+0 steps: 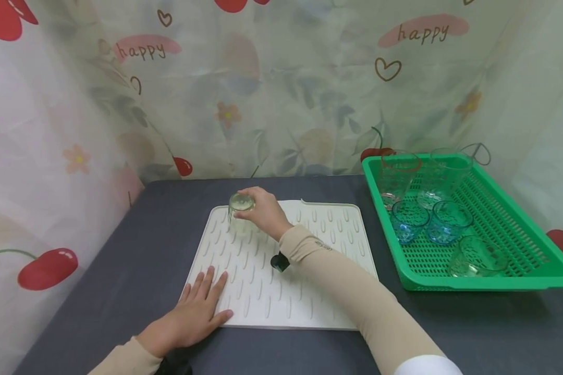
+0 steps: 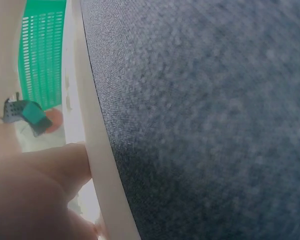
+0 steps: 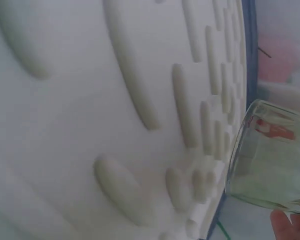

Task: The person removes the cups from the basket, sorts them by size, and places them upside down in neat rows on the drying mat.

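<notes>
With its thumb and fingers, my right hand (image 1: 266, 212) grips a clear drinking glass (image 1: 239, 204) near its base. The glass is upside down over the far left corner of a white ridged drying mat (image 1: 274, 299). In the right wrist view the rim of the glass (image 3: 267, 160) points at the mat; whether it touches I cannot tell. My left hand (image 1: 194, 315) rests flat, fingers spread, on the mat's near left corner. In the left wrist view its thumb (image 2: 65, 167) lies at the mat's edge.
A green plastic basket (image 1: 492, 283) stands on the right of the dark table (image 1: 136, 260). It holds several glasses, including two blue-tinted glasses (image 1: 445, 224) and a tilted clear glass (image 1: 478, 258). A printed curtain (image 1: 286, 104) hangs behind and along the sides.
</notes>
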A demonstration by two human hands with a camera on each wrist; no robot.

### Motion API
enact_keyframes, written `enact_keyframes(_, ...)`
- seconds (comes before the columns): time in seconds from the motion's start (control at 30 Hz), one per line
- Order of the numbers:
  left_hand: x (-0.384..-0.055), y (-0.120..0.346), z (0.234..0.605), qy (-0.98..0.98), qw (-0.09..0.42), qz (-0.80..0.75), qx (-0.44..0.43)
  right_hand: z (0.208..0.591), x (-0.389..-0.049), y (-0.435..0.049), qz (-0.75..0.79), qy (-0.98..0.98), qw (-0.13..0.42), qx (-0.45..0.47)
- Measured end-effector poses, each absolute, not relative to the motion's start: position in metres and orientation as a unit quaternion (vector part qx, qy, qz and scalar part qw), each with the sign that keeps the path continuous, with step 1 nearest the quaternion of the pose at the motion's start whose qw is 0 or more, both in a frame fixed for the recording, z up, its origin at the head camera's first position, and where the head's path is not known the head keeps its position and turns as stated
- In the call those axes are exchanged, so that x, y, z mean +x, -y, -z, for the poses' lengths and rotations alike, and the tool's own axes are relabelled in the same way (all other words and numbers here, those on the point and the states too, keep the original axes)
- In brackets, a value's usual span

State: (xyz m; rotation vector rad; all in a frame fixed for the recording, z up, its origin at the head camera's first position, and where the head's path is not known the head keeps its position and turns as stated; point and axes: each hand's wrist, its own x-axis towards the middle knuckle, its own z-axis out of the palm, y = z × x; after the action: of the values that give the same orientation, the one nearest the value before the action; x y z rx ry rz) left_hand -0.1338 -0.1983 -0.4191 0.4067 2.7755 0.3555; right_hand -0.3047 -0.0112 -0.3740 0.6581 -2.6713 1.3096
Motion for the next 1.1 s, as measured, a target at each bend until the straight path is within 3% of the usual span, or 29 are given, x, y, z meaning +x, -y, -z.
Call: enact_keyframes(1.1, -0.138, 0.202, 0.432, -0.970, 0.133, -0.131, 0.152, 0.397, -0.319, 0.022, -0.476, 0.864, -0.009, 0.165)
